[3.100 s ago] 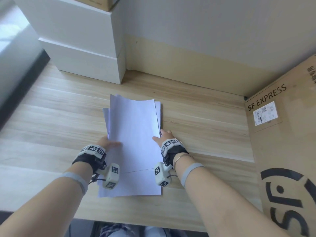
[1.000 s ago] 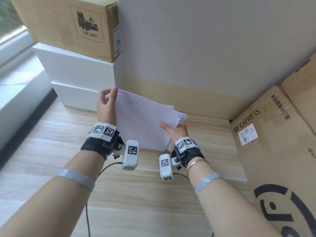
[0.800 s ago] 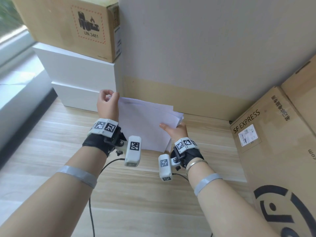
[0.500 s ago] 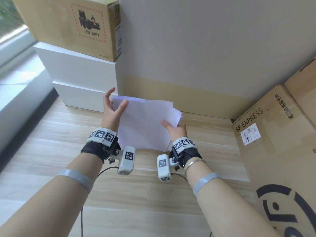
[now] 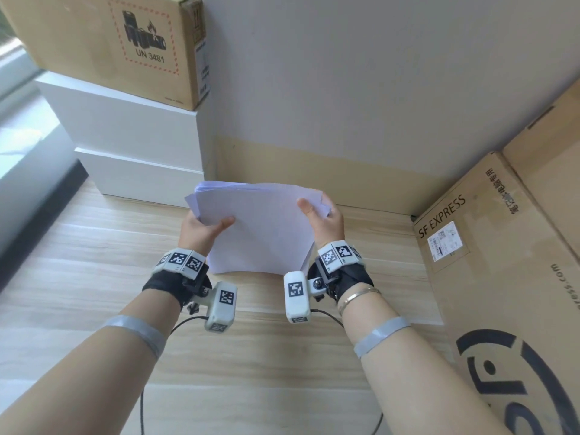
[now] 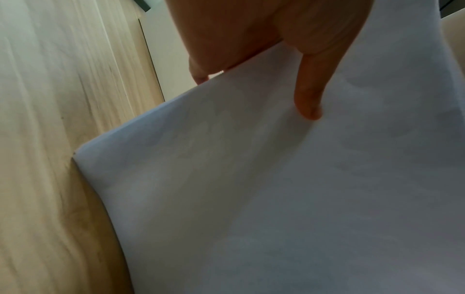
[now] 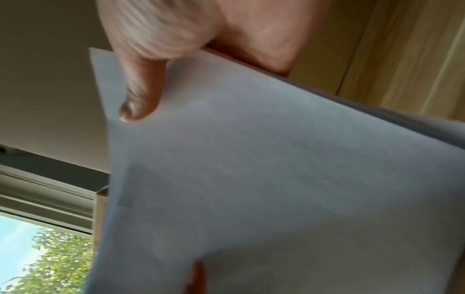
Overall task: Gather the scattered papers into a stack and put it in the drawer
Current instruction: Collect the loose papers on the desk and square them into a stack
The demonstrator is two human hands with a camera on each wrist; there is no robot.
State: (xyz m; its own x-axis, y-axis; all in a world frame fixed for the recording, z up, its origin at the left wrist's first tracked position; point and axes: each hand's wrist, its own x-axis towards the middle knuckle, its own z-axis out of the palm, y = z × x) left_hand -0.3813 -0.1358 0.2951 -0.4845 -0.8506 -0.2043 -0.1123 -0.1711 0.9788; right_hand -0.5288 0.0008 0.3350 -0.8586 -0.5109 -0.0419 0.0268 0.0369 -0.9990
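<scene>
A stack of white papers (image 5: 260, 227) is held up off the wooden table (image 5: 94, 277), tilted toward me. My left hand (image 5: 204, 229) grips its left edge, thumb on the front sheet and fingers behind. My right hand (image 5: 320, 215) grips the right edge the same way. In the left wrist view the thumb (image 6: 309, 95) presses on the papers (image 6: 276, 189). In the right wrist view the thumb (image 7: 138, 95) lies on the papers (image 7: 251, 169). Two stacked white drawer units (image 5: 131, 152) stand at the back left, their fronts closed.
A cardboard box marked UN 3481 (image 5: 125, 42) sits on top of the white units. A large SF EXPRESS carton (image 5: 508, 277) stands at the right. A grey wall (image 5: 345, 73) runs behind. A window sill (image 5: 22, 136) lies at the left.
The papers went from lying flat on the table to being lifted in both hands. In the last second my left hand slid from the top corner down to the left edge.
</scene>
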